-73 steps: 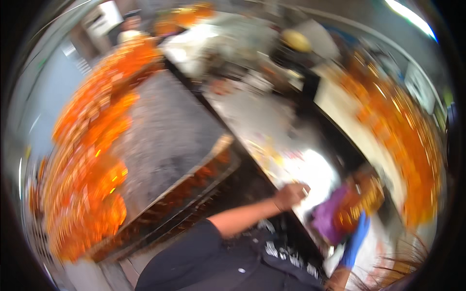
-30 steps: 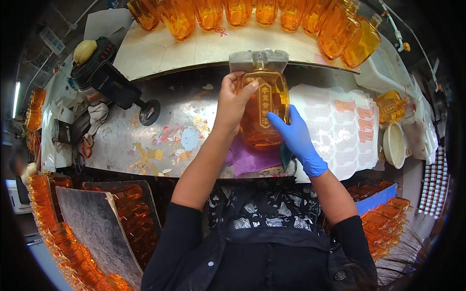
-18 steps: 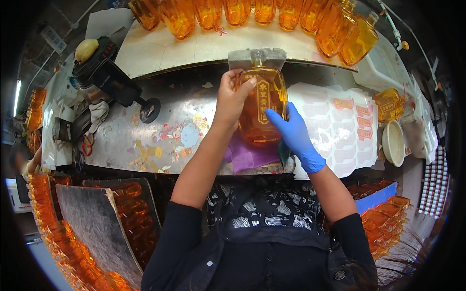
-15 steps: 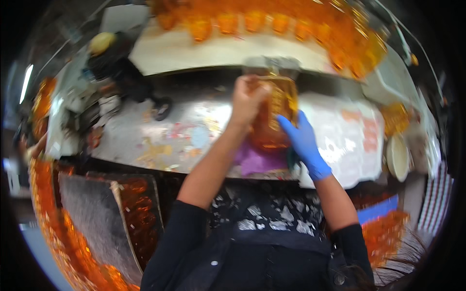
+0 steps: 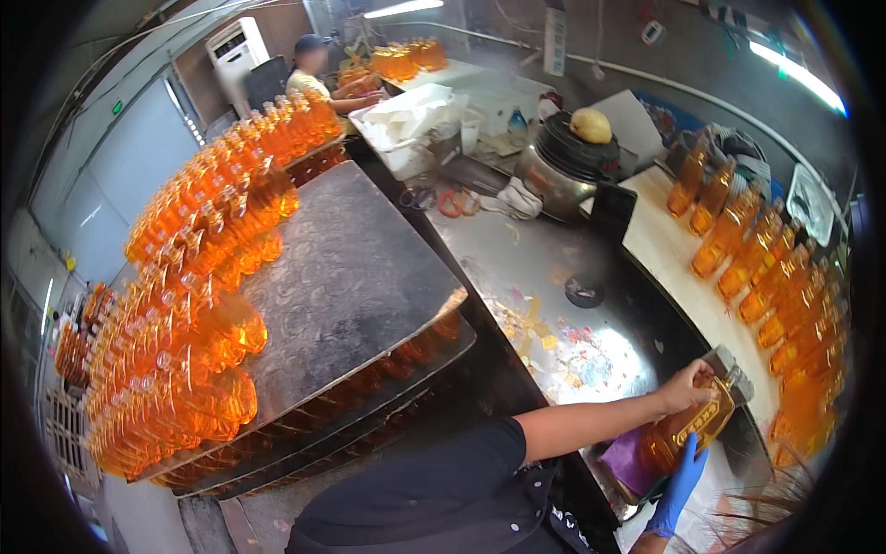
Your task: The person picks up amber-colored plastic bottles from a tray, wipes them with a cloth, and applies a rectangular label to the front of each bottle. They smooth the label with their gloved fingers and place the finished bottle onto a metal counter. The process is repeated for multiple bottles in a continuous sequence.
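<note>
An amber, flat-sided bottle (image 5: pixel 661 445) with a gold label lies tilted between my hands over the near right end of the metal worktable (image 5: pixel 480 249). Its neck points to the upper right. My bare left hand (image 5: pixel 687 388) is closed at the bottle's upper edge, fingers bent against the label side. My right hand (image 5: pixel 681 485), in a blue glove, grips the lower side with the thumb along the front; its other fingers are mostly hidden behind. A purple cloth (image 5: pixel 626 462) lies under the bottle.
Rows of filled amber bottles (image 5: pixel 212 323) stand on stacked boards (image 5: pixel 351 249) at left. More bottles (image 5: pixel 738 249) line a pale shelf (image 5: pixel 660 226) at right. A lidded metal pot (image 5: pixel 563 171), a tape roll (image 5: pixel 584 291) and scissors (image 5: pixel 457 201) sit on the worktable. A co-worker (image 5: pixel 309 78) stands far off.
My view has swung left and up, bringing in the bottle rows, the boards and the co-worker. My hands and the bottle now appear at the lower right, with both hands still on it.
</note>
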The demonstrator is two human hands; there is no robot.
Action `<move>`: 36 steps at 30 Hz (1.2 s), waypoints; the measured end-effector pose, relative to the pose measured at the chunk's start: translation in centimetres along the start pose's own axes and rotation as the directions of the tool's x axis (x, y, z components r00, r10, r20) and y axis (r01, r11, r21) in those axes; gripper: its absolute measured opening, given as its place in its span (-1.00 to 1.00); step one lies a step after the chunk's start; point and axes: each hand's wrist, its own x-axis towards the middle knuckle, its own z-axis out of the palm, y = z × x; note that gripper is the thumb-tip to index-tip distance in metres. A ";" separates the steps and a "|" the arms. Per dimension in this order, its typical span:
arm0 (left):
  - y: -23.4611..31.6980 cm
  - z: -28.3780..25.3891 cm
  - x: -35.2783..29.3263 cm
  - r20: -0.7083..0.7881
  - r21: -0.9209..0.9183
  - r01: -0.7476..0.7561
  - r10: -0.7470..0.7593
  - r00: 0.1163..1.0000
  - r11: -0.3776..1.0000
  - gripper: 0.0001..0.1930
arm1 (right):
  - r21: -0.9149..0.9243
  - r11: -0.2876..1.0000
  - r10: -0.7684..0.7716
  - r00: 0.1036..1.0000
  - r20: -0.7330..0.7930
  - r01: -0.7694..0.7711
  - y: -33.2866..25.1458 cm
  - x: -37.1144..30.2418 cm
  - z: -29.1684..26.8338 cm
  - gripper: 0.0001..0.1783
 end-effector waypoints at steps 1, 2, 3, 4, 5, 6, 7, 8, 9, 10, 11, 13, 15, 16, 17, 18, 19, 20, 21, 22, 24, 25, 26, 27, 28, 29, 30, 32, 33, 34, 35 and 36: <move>-0.3 -0.1 0.4 0.000 0.018 -0.012 0.012 1.000 1.000 -0.52 | 0.000 1.000 -0.012 1.000 0.002 0.012 0.6 0.7 -0.2 -0.55; -0.4 -0.1 0.5 -0.002 0.014 -0.022 0.022 1.000 1.000 -0.52 | 0.000 1.000 -0.026 1.000 -0.005 0.026 1.3 1.1 -0.4 -0.55; -0.5 0.0 0.5 -0.003 0.006 -0.030 0.030 1.000 1.000 -0.52 | -0.004 0.999 -0.038 0.999 -0.014 0.038 1.6 1.4 -0.5 -0.54; -0.5 -0.1 0.7 0.019 -0.007 -0.021 0.021 1.000 1.000 -0.51 | 0.008 0.999 -0.038 0.999 -0.005 0.038 1.9 1.6 -0.6 -0.53; -0.5 -0.1 0.7 0.019 -0.014 -0.023 0.023 1.000 1.000 -0.51 | 0.003 0.999 -0.035 0.999 -0.003 0.035 1.5 1.5 -0.5 -0.53; -0.6 -0.1 0.7 0.021 -0.021 -0.025 0.026 0.999 0.999 -0.51 | -0.002 0.999 -0.032 0.999 -0.002 0.032 1.2 1.3 -0.4 -0.53; -0.6 -0.2 0.8 0.022 -0.026 -0.027 0.028 0.999 0.999 -0.51 | -0.006 1.000 -0.029 1.000 -0.001 0.029 0.9 1.2 -0.3 -0.52; -0.5 -0.1 0.8 0.013 -0.025 -0.030 0.030 0.999 0.999 -0.50 | 0.005 1.000 -0.030 1.000 0.005 0.030 0.9 1.2 -0.3 -0.52; -0.4 0.0 0.7 0.015 -0.027 -0.024 0.024 1.000 0.999 -0.50 | 0.015 0.999 -0.031 0.999 0.010 0.031 1.0 1.2 -0.4 -0.52; -0.3 0.0 0.6 0.017 -0.029 -0.017 0.018 1.000 0.999 -0.50 | 0.026 0.999 -0.033 0.999 0.014 0.033 1.0 1.2 -0.4 -0.51; -0.1 0.0 0.5 0.017 -0.030 -0.011 0.012 1.000 0.999 -0.50 | 0.025 0.999 -0.033 0.999 0.015 0.033 0.9 1.2 -0.3 -0.51; -0.6 -0.2 0.8 0.000 -0.023 -0.018 0.018 1.000 1.000 -0.50 | 0.023 0.999 -0.034 0.999 0.015 0.034 0.5 1.0 -0.1 -0.51; -0.5 0.0 0.8 0.007 -0.026 -0.013 0.013 1.000 1.000 -0.50 | 0.023 0.999 -0.033 0.999 0.004 0.033 0.6 0.9 -0.2 -0.51; -0.4 0.0 0.9 0.019 -0.030 -0.008 0.009 1.000 1.000 -0.49 | 0.023 0.999 -0.033 0.999 -0.002 0.033 0.6 0.9 -0.3 -0.51; -0.4 -0.1 0.8 0.026 -0.034 -0.004 0.005 1.000 0.999 -0.49 | 0.019 0.999 -0.034 0.999 0.002 0.034 0.6 0.9 -0.3 -0.51; -0.6 -0.2 0.9 0.023 -0.029 -0.016 0.017 1.000 0.999 -0.49 | 0.015 0.999 -0.035 0.999 0.006 0.035 0.6 1.0 -0.3 -0.51; -1.0 -0.3 1.2 0.020 -0.023 -0.028 0.028 0.999 0.999 -0.49 | 0.010 0.999 -0.037 0.999 0.010 0.036 0.6 1.0 -0.3 -0.51; -1.0 -0.2 1.2 0.018 -0.018 -0.038 0.038 0.999 0.999 -0.49 | -0.001 1.000 -0.031 1.000 0.006 0.031 0.6 1.0 -0.3 -0.51; -1.0 -0.2 1.2 0.021 -0.022 -0.025 0.025 0.999 0.999 -0.49 | -0.013 1.000 -0.025 1.000 0.002 0.025 0.4 0.9 -0.3 -0.51; -0.9 -0.2 1.2 0.024 -0.025 -0.012 0.012 1.000 1.000 -0.49 | -0.024 1.000 -0.020 1.000 -0.001 0.020 0.3 0.8 -0.3 -0.51; -1.0 -0.3 1.2 0.021 -0.021 -0.013 0.013 1.000 1.000 -0.49 | -0.004 1.000 -0.028 1.000 0.003 0.028 0.0 0.6 -0.1 -0.51; -1.2 -0.2 1.3 0.016 -0.016 -0.025 0.025 1.000 1.000 -0.50 | 0.006 0.999 -0.033 0.999 0.006 0.033 -0.1 0.5 0.0 -0.51; -1.1 -0.2 1.2 0.012 -0.010 -0.034 0.034 0.999 0.999 -0.50 | 0.008 1.000 -0.029 1.000 0.006 0.029 0.0 0.6 0.0 -0.52; -1.0 -0.2 1.2 0.018 -0.013 -0.020 0.021 1.000 1.000 -0.50 | 0.009 1.000 -0.026 1.000 0.006 0.026 0.2 0.6 -0.1 -0.52; -0.9 -0.3 1.1 0.024 -0.015 -0.007 0.007 1.000 1.000 -0.50 | 0.011 1.000 -0.023 1.000 0.007 0.023 0.3 0.7 -0.1 -0.52; -0.7 -0.3 1.0 0.029 -0.019 0.006 -0.006 1.000 1.000 -0.50 | 0.012 1.000 -0.025 1.000 0.012 0.024 0.4 0.8 -0.2 -0.52; -0.8 -0.3 1.0 0.032 -0.027 0.002 -0.001 0.999 1.000 -0.50 | 0.013 1.000 -0.026 1.000 0.017 0.026 0.6 0.9 -0.3 -0.52; -0.8 -0.3 1.0 0.037 -0.042 -0.008 0.010 0.999 0.999 -0.50 | 0.011 1.000 -0.028 0.999 0.015 0.028 0.8 1.0 -0.4 -0.52; -0.9 -0.3 1.1 0.035 -0.037 -0.009 0.010 0.999 0.999 -0.50 | 0.008 1.000 -0.028 1.000 0.009 0.028 0.8 1.0 -0.5 -0.52; -0.9 -0.3 1.1 0.032 -0.031 -0.010 0.011 0.999 0.999 -0.50 | 0.005 1.000 -0.028 1.000 0.003 0.028 0.9 1.0 -0.5 -0.52; -0.8 -0.3 1.1 0.030 -0.025 -0.011 0.011 0.999 1.000 -0.50 | 0.002 1.000 -0.029 1.000 0.004 0.029 0.9 1.0 -0.5 -0.52; -0.8 -0.2 1.0 0.026 -0.028 -0.009 0.010 1.000 1.000 -0.50 | -0.001 1.000 -0.030 1.000 0.004 0.030 0.8 1.0 -0.5 -0.52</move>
